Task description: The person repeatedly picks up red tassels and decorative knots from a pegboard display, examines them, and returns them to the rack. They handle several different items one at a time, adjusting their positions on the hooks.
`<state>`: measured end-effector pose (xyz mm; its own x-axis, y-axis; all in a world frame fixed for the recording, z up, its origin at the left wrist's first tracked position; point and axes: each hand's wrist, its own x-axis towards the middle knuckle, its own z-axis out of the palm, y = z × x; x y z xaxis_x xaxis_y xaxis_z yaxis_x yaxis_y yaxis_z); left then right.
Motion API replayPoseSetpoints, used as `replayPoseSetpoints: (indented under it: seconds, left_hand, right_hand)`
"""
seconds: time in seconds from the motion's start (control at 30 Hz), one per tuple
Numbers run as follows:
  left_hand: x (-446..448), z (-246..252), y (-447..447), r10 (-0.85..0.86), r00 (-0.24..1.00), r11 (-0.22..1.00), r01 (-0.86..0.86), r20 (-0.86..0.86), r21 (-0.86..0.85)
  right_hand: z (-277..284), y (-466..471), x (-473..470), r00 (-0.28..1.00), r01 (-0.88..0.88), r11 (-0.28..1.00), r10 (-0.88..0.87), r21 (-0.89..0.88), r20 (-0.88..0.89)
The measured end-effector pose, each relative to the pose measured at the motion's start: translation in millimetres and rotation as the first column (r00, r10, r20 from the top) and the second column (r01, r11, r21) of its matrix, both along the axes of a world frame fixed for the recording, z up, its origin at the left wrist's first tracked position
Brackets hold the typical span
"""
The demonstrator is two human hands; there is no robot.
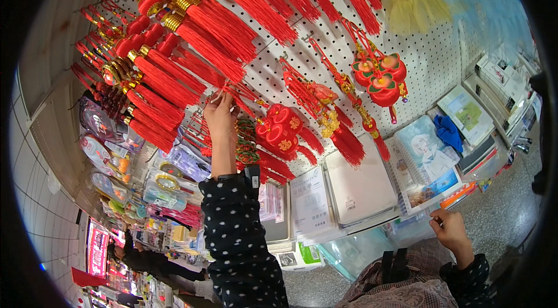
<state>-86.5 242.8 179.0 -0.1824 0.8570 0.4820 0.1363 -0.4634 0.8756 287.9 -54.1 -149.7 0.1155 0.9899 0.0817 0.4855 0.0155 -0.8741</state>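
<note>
Raised to the pegboard [270,61], my left hand [222,111] pinches the red hanging cord [235,94] of an ornament between thumb and fingers. To the right of that hand hang red padded ornaments [279,129] with gold characters and red tassels. Green and red braided pieces [246,140] show just beside my wrist. Above and to the left hang several rows of red tassels [213,33] with gold bands. Low at the right, my right hand [451,229] is loosely curled near my lap and the shelf edge; nothing shows in it.
Notebooks [359,186] and a spiral sketchbook [425,151] lie on the shelf below, with a blue cloth item [447,132]. More red ornaments [381,77] hang at the right. Packaged goods [107,159] hang at the left. A person in dark clothes [152,260] is farther down the aisle.
</note>
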Motion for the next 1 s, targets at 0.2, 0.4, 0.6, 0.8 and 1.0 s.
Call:
replayPoseSetpoints:
  seconds: [0.2, 0.4, 0.6, 0.8, 1.0]
  left_hand:
    - [3.0, 0.8, 6.0, 0.13, 0.985, 0.988, -0.12, -0.111, 0.098]
    - [-1.9, 0.6, 22.5, 0.025, 0.995, 0.995, -0.015, -0.101, 0.098]
    - [1.9, -3.4, 22.4, -0.017, 1.0, 0.996, 0.019, -0.02, 0.085]
    - [1.7, 3.8, 5.9, 0.053, 0.997, 0.999, -0.053, -0.054, -0.002]
    - [-8.5, 6.7, -21.4, -0.005, 1.0, 0.986, 0.003, 0.013, 0.167]
  right_hand:
    - [-1.9, 1.2, -2.2, 1.0, -0.022, 0.999, 0.022, -0.023, 0.013]
    - [-6.4, -0.4, -3.2, 0.999, -0.033, 0.999, 0.035, -0.034, 0.037]
    - [-8.1, -5.0, -0.2, 0.998, -0.029, 0.999, 0.031, -0.024, 0.058]
    - [-8.7, -6.1, 3.2, 0.997, -0.021, 0.999, 0.024, -0.043, 0.073]
    - [-9.0, -4.9, 7.5, 0.995, -0.033, 0.997, 0.039, -0.064, 0.095]
